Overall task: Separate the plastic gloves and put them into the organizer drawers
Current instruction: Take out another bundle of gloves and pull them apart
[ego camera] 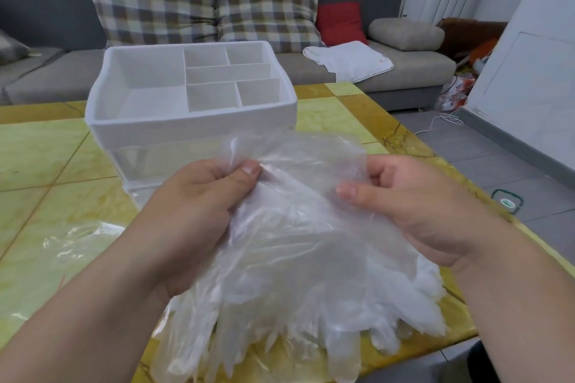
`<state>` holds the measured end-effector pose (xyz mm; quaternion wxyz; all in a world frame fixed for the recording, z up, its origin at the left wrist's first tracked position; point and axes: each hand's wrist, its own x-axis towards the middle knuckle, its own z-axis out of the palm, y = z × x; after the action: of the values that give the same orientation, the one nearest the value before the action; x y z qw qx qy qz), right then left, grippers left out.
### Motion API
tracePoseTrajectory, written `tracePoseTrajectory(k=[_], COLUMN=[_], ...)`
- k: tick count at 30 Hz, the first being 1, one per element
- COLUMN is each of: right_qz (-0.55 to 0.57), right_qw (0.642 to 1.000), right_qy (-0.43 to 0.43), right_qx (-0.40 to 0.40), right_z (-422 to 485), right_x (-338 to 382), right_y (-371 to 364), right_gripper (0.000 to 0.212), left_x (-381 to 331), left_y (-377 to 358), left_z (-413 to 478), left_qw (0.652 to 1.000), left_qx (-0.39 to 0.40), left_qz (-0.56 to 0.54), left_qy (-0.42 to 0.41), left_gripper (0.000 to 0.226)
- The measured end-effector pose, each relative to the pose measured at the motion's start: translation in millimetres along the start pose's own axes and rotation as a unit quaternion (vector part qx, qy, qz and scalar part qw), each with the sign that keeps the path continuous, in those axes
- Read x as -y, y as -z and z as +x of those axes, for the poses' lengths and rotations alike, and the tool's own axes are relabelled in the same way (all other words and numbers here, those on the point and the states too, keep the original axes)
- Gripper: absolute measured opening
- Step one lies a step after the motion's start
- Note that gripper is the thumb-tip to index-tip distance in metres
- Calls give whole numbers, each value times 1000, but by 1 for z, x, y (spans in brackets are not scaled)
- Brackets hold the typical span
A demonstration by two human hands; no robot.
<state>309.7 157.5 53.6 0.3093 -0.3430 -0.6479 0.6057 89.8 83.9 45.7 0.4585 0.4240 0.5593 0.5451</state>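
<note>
I judge the task barely begun: the left hand and the right hand each pinch the unseparated plastic gloves in a tight grip, and the organizer just beyond the grip shows no glove.

No readable text or numbers, green emblem on floor illegible

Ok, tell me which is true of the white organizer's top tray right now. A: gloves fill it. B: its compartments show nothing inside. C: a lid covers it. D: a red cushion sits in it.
B: the organizer has open top compartments showing only bare white floors, while the plastic gloves are held in front of it, gripped by the left hand and the right hand.
</note>
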Motion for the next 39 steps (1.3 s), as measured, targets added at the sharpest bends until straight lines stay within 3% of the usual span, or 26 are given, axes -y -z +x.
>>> tracePoseTrajectory(k=[1,5,8,10,13,16,18,21,23,28,30,33,36,39], right_qz=[4,72,19,-39,-65,-18,-47,-85,-96,-214,-273,-347,-311,-218], right_qw=[1000,995,995,992,984,952,929,931,934,905,894,873,885,911], right_qy=[5,-8,-44,-72,-124,-164,-172,-189,-200,-174,-167,-212,-249,-243], right_qx=[-30,-62,-92,-95,-114,-257,-325,-300,-281,-324,-314,-269,-242,-253], right_z=[2,5,11,15,17,23,27,30,31,34,31,26,23,22], right_x=[1,6,-10,-23,-28,-32,-39,-47,-50,-51,-48,-41,-41,-47], right_y=[-3,-3,-4,-6,0,24,35,30,25,28,28,26,26,25], right_gripper=[9,11,18,16,17,15,9,7,8,7,16,47,60,53], left_x=[-1,-4,8,21,40,53,57,61,64,66,64,64,67,67], left_y=[0,1,5,9,17,24,26,22,20,16,17,16,15,15], left_z=[-1,-2,6,10,16,20,20,20,19,17,16,15,15,15], left_qw=[1000,1000,997,988,983,981,978,974,967,944,935,928,929,932], left_qx=[5,-6,7,34,56,100,119,133,158,229,247,261,249,237], left_qz=[0,-10,-6,-3,40,82,116,148,180,228,245,259,261,262], left_qy=[-3,11,78,152,171,147,128,109,84,69,70,68,79,81], left_gripper=[37,36,33,47,42,29,27,20,30,23,23,35,28,27])
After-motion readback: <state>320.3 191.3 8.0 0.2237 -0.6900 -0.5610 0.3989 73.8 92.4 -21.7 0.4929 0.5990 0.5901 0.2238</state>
